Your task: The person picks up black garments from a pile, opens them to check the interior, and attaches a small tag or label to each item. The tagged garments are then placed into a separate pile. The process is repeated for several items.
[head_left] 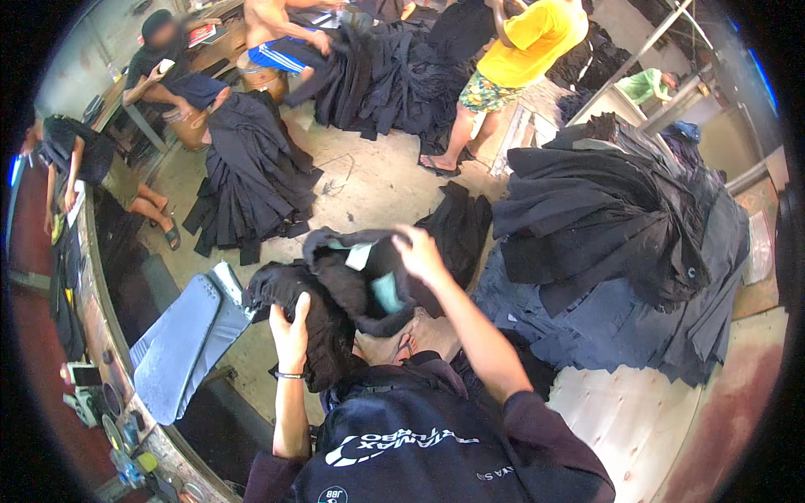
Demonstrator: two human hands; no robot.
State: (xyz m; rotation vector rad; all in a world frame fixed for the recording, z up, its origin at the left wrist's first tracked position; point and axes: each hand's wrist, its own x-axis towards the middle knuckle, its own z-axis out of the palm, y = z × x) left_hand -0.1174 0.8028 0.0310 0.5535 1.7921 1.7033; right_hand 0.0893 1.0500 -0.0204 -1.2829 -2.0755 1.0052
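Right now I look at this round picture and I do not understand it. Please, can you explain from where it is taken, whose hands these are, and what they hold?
The picture comes from a wide fisheye camera worn on a person's head, looking down, so straight edges bend and the corners are black. There is no machine: the two forearms from the bottom edge belong to the wearer. The left hand grips a black garment, and the right hand holds its upper folded part, where pale lining shows. To the right, a large pile of dark garments lies on a wooden table. A grey padded board stands at the left. Further away, other people sit or stand beside more dark heaps on the floor.
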